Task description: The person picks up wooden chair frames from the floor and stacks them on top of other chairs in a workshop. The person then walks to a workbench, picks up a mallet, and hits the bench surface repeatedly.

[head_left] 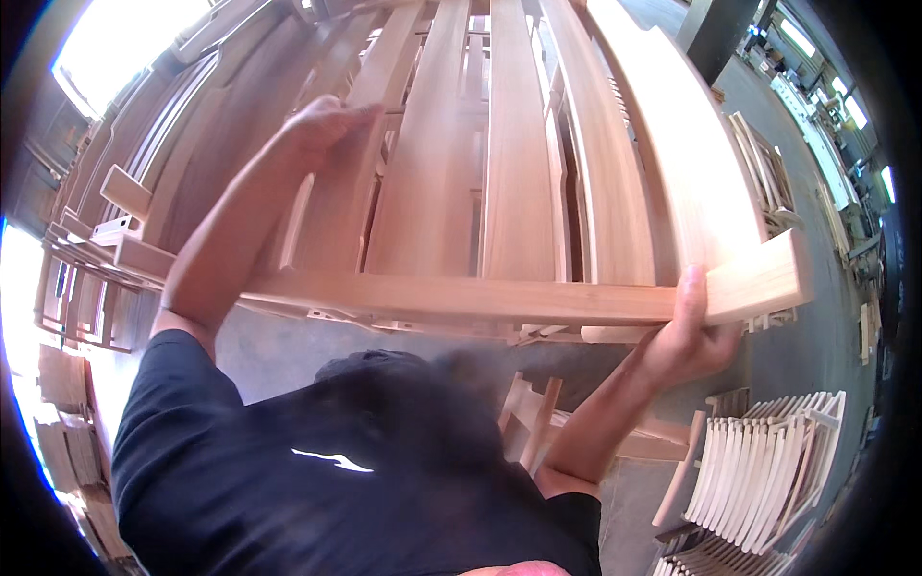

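"Just beyond that black shirt (250,480), what's the big thing?"

"It's a wooden frame (437,163), wide and slatted. Its front rail (461,296) crosses left to right on the near side, and the slats run lengthwise away from the body."

"Which hand is closer to that rail?"

"The right hand (687,341), no contest. It's gripping the rail at its right end, thumb up against the wood and the rest of the hand lower, just beside the end block (759,280)."

"And the left hand (322,130)?"

"Farther out, past the rail and over to the left. It's curled at the edge of one slat (336,216), but it's blurred, so I can't tell whether it's closed on the wood or only touching."

"So they aren't on the same piece?"

"No. I'd say everything turns on that: the right hand has the crosswise rail at its corner, while the left is out along a slat whose long axis points away. Near and right, far and left; the two lie on a slant across the frame."

"What else is by the right hand?"

"A broad, pale side board (687,144) runs off from that corner, alongside the slats. Lower down, over the concrete floor (279,350), a row of curved pieces (759,470) stands apart from the hand."
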Demonstrator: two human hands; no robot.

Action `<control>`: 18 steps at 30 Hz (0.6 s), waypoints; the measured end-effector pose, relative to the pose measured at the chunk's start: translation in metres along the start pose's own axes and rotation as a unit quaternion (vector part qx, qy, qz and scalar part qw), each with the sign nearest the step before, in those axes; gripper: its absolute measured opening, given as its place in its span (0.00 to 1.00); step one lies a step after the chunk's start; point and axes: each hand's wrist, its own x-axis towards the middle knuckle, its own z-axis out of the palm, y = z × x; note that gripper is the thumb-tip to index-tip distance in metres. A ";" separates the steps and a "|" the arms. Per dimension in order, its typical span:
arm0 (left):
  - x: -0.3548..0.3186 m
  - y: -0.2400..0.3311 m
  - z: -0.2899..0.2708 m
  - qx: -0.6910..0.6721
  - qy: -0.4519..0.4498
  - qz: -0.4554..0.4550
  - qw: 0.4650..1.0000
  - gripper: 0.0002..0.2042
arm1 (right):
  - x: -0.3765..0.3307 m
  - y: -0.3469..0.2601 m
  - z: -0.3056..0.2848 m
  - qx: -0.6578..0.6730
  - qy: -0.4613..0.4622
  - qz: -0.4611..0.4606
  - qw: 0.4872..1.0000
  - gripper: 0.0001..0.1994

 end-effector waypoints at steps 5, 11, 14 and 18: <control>-0.002 0.050 -0.039 0.021 -0.082 0.014 0.996 0.20 | 0.004 -0.028 0.024 0.056 0.026 0.019 0.998 0.17; 0.022 0.040 -0.029 0.033 0.021 -0.018 0.999 0.19 | 0.017 0.001 0.047 0.029 -0.012 0.014 0.999 0.14; 0.040 0.038 -0.027 0.066 -0.003 -0.029 0.997 0.19 | 0.014 0.026 0.046 -0.022 0.000 0.029 0.999 0.14; 0.038 0.039 -0.019 0.024 -0.003 -0.027 0.999 0.20 | 0.015 0.026 0.046 -0.007 -0.002 0.048 0.999 0.15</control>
